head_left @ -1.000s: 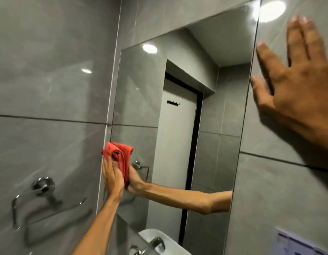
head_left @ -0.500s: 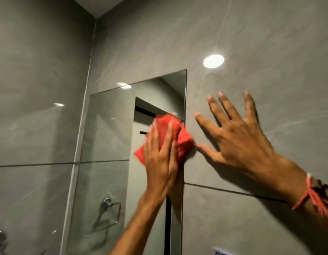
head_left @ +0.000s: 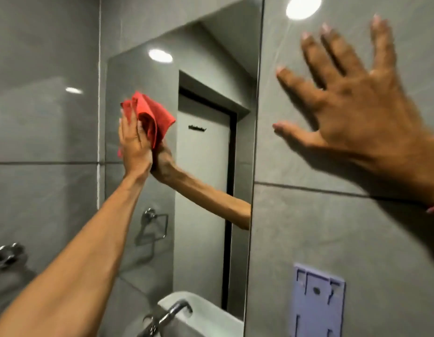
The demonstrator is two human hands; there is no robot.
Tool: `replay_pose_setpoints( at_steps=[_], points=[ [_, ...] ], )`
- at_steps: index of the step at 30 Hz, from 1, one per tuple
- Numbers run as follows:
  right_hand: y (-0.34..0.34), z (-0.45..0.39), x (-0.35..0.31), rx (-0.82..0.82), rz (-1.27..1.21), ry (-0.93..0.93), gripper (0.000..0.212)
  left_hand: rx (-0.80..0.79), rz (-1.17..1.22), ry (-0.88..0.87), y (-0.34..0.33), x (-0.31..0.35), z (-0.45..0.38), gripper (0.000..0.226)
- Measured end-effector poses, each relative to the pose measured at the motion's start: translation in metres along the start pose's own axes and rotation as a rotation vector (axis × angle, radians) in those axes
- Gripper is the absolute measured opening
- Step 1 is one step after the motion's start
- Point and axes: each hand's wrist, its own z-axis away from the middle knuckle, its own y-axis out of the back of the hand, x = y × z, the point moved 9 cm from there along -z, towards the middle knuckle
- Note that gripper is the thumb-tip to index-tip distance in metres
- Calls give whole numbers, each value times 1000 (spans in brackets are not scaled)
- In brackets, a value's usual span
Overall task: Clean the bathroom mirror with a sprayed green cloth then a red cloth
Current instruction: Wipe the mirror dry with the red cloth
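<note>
The bathroom mirror hangs on the grey tiled wall and fills the middle of the view. My left hand presses a crumpled red cloth flat against the glass near the mirror's left edge, at mid height. The mirror shows that hand and forearm reflected. My right hand rests flat with spread fingers on the wall tile to the right of the mirror, holding nothing. No green cloth is in view.
A chrome towel ring is fixed to the left wall. A purple plastic wall bracket sits low on the right tile. The mirror reflects a white basin with a chrome tap and a door.
My left hand swept the red cloth from the mirror's lower left up to its top right corner, then back to the left edge at mid height. My right hand stayed on the wall.
</note>
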Motion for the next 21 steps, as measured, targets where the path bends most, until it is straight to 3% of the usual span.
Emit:
replay_pose_setpoints(
  at_steps=[4,8,10,15,19,21],
  points=[
    [-1,3,-4,144,-88,-28,85,61,-16,306,43,-105,128,52],
    [-30,2,0,154,-94,-47,89,115,-5,542,54,-130,241,51],
    [-42,2,-3,108,-76,-41,90,122,-10,604,46,-112,285,50],
    [-31,0,5,128,-124,-46,84,53,45,489,20,-13,375,59],
    [-2,-2,0,86,-143,19,88,47,111,561,-10,42,374,65],
    [9,-4,7,70,-207,-11,89,51,187,547,-25,68,331,69]
  ],
)
